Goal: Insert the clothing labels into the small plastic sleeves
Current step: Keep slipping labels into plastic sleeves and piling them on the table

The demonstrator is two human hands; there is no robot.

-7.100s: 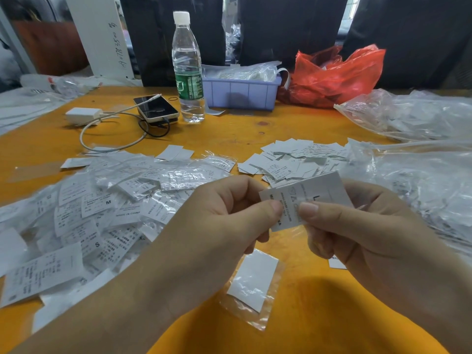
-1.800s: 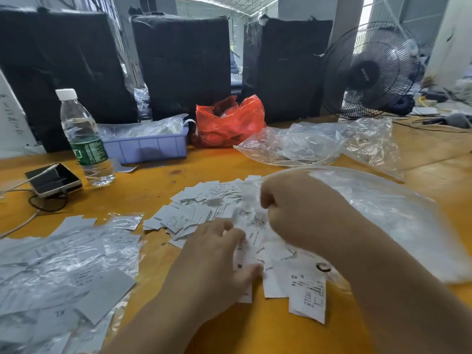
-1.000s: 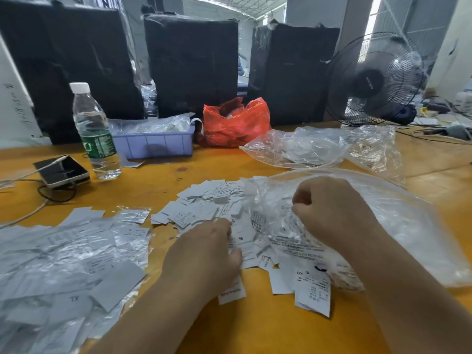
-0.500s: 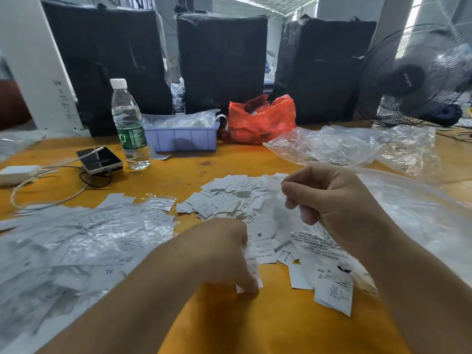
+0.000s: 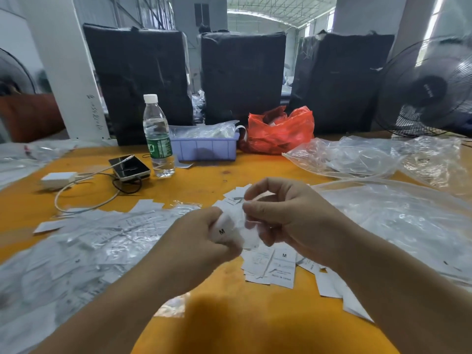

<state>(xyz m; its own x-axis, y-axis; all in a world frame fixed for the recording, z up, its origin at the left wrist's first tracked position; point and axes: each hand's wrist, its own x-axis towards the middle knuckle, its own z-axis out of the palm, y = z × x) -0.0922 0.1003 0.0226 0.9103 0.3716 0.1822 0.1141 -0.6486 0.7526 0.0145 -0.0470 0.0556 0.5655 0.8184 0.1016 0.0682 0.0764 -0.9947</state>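
Left hand: my left hand (image 5: 204, 241) was closed around a white label (image 5: 224, 229) marked M, raised above the orange surface (image 5: 255, 328).
Right hand: my right hand (image 5: 288, 215) pinched the label's upper edge.
Loose labels: a pile (image 5: 270, 267) lay beneath both hands.
Sleeves: filled plastic sleeves (image 5: 84, 251) covered the left edge.

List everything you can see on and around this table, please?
table: one, orange, underneath everything
loose labels: many, white, centre
sleeved labels: many, clear and white, left
water bottle: one, clear, back left
phone: one, dark, beside bottle
charger: one, white, far left
tray: one, lilac, back centre
red bag: one, back
clear bags: several, right
fan: one, black, right
left hand: holds M label
right hand: pinching the label
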